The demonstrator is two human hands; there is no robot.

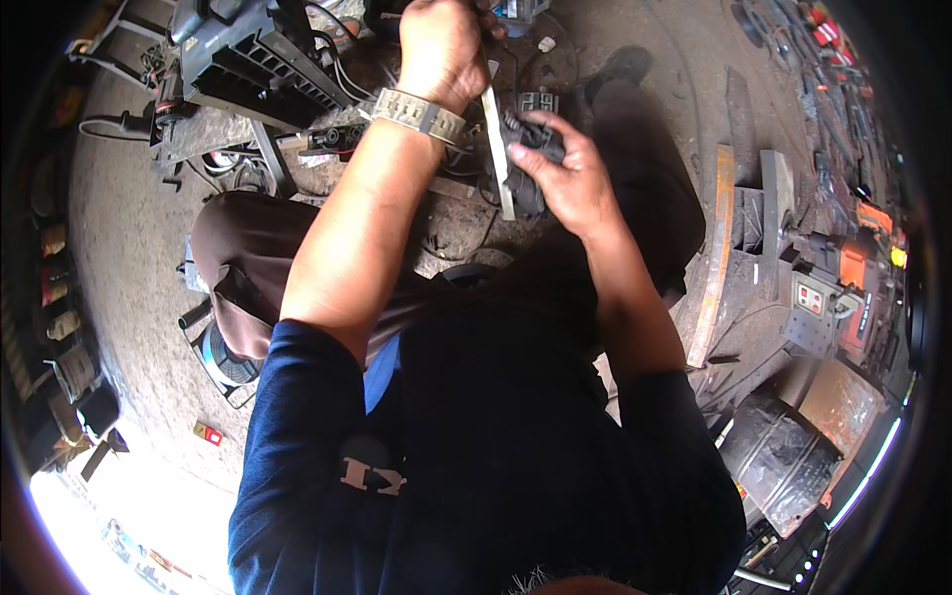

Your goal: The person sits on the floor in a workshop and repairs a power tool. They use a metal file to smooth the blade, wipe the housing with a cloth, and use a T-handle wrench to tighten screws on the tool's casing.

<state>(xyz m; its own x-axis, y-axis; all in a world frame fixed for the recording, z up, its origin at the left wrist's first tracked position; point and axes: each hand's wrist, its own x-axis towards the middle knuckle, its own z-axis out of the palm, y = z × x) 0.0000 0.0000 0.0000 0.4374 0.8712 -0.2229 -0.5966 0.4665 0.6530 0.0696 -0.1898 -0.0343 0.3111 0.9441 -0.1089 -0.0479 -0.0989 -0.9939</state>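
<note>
My left hand (441, 55) is closed in a fist at the top, a watch (418, 113) with a pale patterned band on its wrist. Whatever its fingers hold is hidden behind the hand. Close beside its edge, a narrow pale flat strip (499, 149) runs down toward me, next to a dark mechanical part (528, 188). My right hand (575, 178) grips this blackish part, thumb and fingers bent round it. Something ribbed like a coil shows near its top. Whether the strip is fixed to the part I cannot tell.
A dark machine (263, 59) with a slotted side stands at the upper left, cables around it. To the right lie a long rusty flat bar (719, 258), a switch box (811, 296) and a worn metal box (783, 466). A wire spool (226, 357) sits by my left knee.
</note>
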